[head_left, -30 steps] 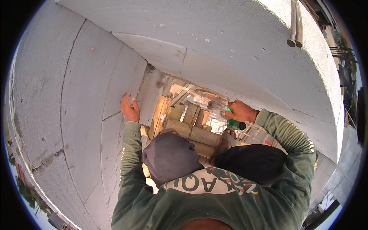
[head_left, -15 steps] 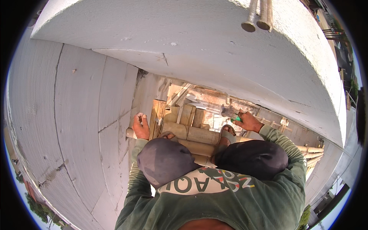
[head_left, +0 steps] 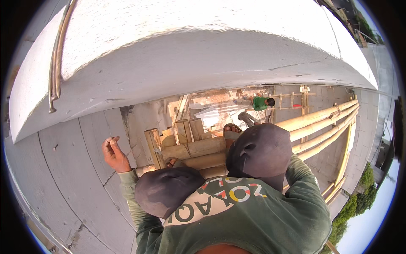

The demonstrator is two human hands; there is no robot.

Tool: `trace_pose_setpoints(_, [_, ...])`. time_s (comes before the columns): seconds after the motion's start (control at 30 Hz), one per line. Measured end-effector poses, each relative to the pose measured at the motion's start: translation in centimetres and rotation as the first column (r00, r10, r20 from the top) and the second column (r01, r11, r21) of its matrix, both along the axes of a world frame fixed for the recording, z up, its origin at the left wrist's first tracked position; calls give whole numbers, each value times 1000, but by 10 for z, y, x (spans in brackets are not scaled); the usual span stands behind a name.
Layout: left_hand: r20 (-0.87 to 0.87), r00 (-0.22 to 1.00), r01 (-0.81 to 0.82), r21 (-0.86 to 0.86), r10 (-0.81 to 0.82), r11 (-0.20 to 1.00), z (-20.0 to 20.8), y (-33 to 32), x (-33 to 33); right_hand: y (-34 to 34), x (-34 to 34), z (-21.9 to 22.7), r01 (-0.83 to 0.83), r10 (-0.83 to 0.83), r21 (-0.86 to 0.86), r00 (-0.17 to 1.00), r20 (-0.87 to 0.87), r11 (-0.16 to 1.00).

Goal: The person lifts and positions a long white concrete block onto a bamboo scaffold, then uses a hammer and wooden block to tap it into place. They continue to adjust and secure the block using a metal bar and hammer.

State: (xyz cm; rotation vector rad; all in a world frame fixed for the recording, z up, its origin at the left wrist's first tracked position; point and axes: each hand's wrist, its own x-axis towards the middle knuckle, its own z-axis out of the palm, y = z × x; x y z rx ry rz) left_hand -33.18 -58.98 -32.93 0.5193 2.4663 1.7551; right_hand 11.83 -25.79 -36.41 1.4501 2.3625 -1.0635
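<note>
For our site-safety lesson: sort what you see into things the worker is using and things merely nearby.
In use:
left hand, against the block wall
bamboo scaffold, underfoot

Merely nearby:
long bamboo poles
pipe on the ledge
person in green below

Right hand: hidden.

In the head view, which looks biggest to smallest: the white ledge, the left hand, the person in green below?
1. White ledge
2. Left hand
3. Person in green, tiny only because far below.
</note>
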Motion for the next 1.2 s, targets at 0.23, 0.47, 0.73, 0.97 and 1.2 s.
trace_pose_setpoints(0.23, [11,917,398,-79,-399,914,45,56,-22,-85,83,-14,260,-286,278,957,54,925])
trace_pose_setpoints(0.47, [94,690,715,-246,-718,655,76,116,-13,-124,134,-61,508,-536,258,843,49,822])
trace_pose_setpoints(0.73, [176,443,853,-383,-879,354,83,162,26,-129,150,-88,435,-498,269,832,245,859])
trace_pose_setpoints(0.97, [257,197,936,-336,-946,104,74,176,59,-114,141,-91,534,-559,164,783,273,829])
trace_pose_setpoints(1.2, [229,52,913,-405,-972,-46,118,193,65,-111,146,-92,504,-507,103,796,329,858])
